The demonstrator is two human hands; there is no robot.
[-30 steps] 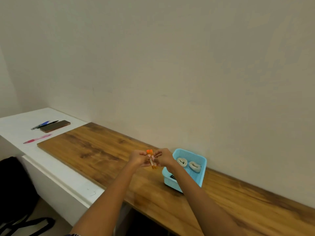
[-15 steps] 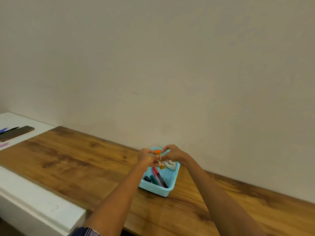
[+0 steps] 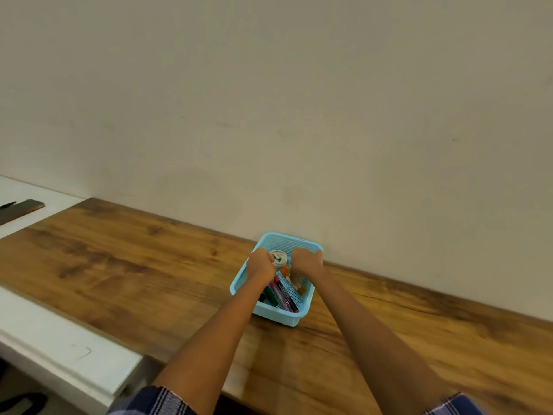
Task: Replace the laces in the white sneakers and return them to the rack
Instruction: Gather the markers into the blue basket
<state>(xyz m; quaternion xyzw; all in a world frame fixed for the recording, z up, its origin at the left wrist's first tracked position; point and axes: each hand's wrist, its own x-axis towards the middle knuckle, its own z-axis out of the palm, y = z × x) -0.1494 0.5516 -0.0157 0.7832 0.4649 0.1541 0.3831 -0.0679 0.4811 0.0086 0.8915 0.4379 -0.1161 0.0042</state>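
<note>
A light blue plastic basket (image 3: 294, 317) stands on the wooden tabletop against the wall. Both my hands reach into its far end. My left hand (image 3: 261, 264) has its fingers curled against a white rolled lace (image 3: 279, 258) and grips it. My right hand (image 3: 307, 262) is curled like a fist just right of that roll, and whatever lies under its fingers is hidden. An orange-capped stick (image 3: 294, 283) lies in the basket between my hands, beside several pens (image 3: 281, 295). No sneakers or rack are in view.
The wooden tabletop (image 3: 134, 265) stretches left and right along a plain wall. A white counter (image 3: 59, 339) adjoins it at the left, with a dark flat phone (image 3: 21, 209) at its far end. Plaid cloth shows at the bottom edge.
My hands have dropped from holding the orange-capped stick above the basket down into the basket. The stick now lies inside it. My view has shifted right and closer to the basket.
</note>
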